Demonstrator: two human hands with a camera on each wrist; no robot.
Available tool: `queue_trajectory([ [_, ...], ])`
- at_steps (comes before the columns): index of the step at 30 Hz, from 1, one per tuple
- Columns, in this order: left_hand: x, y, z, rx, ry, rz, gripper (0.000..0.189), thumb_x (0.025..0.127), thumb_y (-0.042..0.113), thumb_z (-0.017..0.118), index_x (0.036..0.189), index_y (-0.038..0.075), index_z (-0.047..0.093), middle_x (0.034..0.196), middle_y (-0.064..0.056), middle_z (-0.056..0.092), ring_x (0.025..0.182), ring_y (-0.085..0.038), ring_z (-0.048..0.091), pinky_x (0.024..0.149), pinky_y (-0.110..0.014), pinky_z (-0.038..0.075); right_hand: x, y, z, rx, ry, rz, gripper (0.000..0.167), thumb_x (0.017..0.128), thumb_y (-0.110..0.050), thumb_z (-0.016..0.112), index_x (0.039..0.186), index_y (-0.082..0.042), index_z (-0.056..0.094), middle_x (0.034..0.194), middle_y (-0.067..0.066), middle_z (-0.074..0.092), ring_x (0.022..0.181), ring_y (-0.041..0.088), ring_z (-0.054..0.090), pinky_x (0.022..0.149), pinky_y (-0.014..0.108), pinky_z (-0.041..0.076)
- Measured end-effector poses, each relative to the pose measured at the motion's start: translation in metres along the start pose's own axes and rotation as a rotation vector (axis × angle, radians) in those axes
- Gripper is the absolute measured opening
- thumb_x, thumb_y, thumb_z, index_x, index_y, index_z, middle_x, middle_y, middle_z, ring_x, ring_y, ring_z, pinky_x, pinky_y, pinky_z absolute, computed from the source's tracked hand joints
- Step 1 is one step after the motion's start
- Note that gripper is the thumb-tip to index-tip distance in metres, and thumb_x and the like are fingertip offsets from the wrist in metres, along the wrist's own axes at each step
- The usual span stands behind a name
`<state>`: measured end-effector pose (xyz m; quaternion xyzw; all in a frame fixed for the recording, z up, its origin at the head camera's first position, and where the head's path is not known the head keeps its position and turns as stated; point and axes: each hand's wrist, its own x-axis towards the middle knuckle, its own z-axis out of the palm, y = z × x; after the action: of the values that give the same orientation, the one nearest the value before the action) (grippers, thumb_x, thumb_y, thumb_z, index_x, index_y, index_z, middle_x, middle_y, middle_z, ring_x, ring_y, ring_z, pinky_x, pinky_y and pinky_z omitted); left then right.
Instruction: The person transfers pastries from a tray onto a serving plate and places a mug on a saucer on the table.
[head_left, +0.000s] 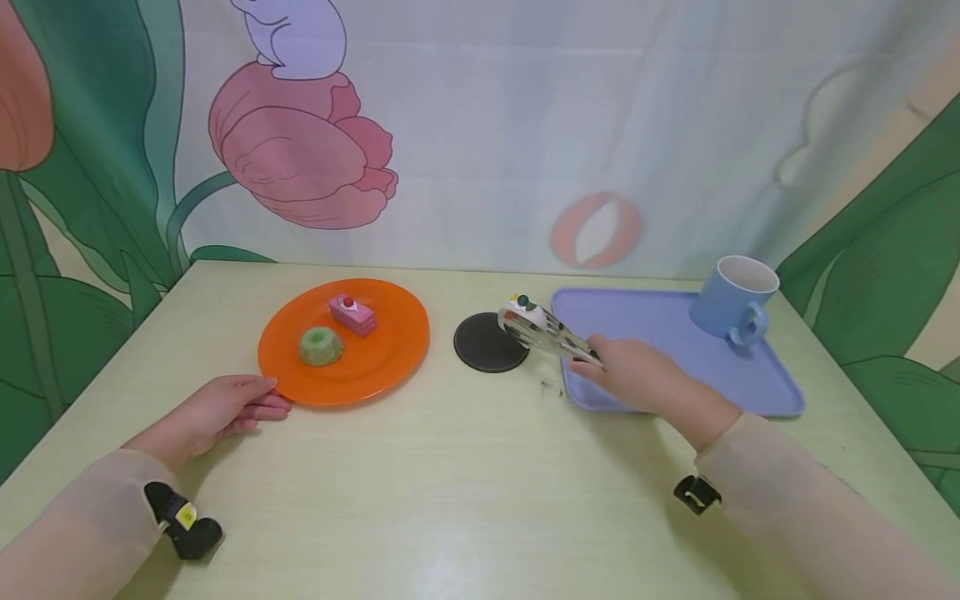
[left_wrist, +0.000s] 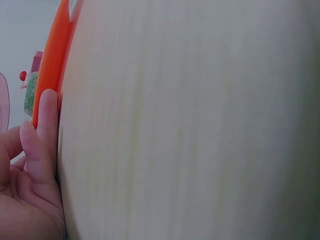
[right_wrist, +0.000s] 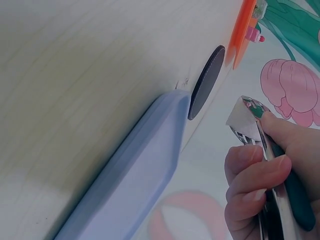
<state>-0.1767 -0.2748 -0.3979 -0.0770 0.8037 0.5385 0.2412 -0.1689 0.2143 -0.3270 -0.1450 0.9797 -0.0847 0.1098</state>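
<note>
With thumb above and fingers below, my left hand [head_left: 232, 410] pinches the near-left rim of an orange plate [head_left: 382, 367]. On that plate lie a green ring-shaped cake [head_left: 321, 347] and a pink cake slice [head_left: 352, 315] with a red topping. My right hand [head_left: 637, 372] grips metal tongs [head_left: 558, 340], whose dark green handle [right_wrist: 298, 205] shows in the right wrist view. Between the tips of the tongs is a small white cake piece [right_wrist: 243, 120] with green and yellow toppings. The tongs hold it up above the area between a black round coaster [head_left: 487, 343] and the tray.
A lavender tray [head_left: 622, 312] lies on the right of the pale wooden table [head_left: 450, 492], with a blue mug [head_left: 723, 300] at its back right corner. Small dark marks [head_left: 551, 387] show beside the tray. A printed curtain [head_left: 480, 142] hangs behind the table.
</note>
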Motion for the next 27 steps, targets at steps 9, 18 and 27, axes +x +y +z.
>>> queue_trajectory([
  [9, -0.002, 0.000, 0.001, 0.010, -0.007, 0.001, 0.052, 0.100, 0.036, 0.040, 0.127, -0.007, 0.046, 0.093, 0.000, 0.070, 0.085, -0.009, 0.066, 0.065, -0.018, 0.048, 0.003, -0.006, 0.000, 0.004, -0.002, -0.009, 0.037, 0.097, -0.041, 0.046, 0.102, -0.004, 0.049, 0.068, 0.005, 0.048, 0.065, 0.023, 0.050, 0.060, 0.040, 0.042],
  [18, -0.002, 0.002, 0.001, 0.008, -0.009, 0.006, 0.050, 0.100, 0.035, 0.039, 0.126, -0.007, 0.047, 0.093, -0.001, 0.070, 0.085, -0.010, 0.066, 0.065, -0.018, 0.048, 0.006, -0.010, 0.001, 0.008, 0.000, -0.017, 0.036, 0.097, -0.042, 0.046, 0.097, -0.007, 0.048, 0.067, 0.004, 0.045, 0.062, 0.021, 0.047, 0.057, 0.037, 0.040],
  [27, -0.001, 0.001, 0.001, 0.006, -0.006, 0.003, 0.051, 0.100, 0.036, 0.039, 0.127, -0.007, 0.046, 0.093, 0.000, 0.070, 0.085, -0.009, 0.066, 0.064, -0.017, 0.048, 0.006, -0.017, -0.001, 0.009, 0.005, -0.021, 0.035, 0.096, -0.042, 0.046, 0.093, -0.008, 0.048, 0.065, 0.003, 0.042, 0.059, 0.020, 0.044, 0.054, 0.034, 0.038],
])
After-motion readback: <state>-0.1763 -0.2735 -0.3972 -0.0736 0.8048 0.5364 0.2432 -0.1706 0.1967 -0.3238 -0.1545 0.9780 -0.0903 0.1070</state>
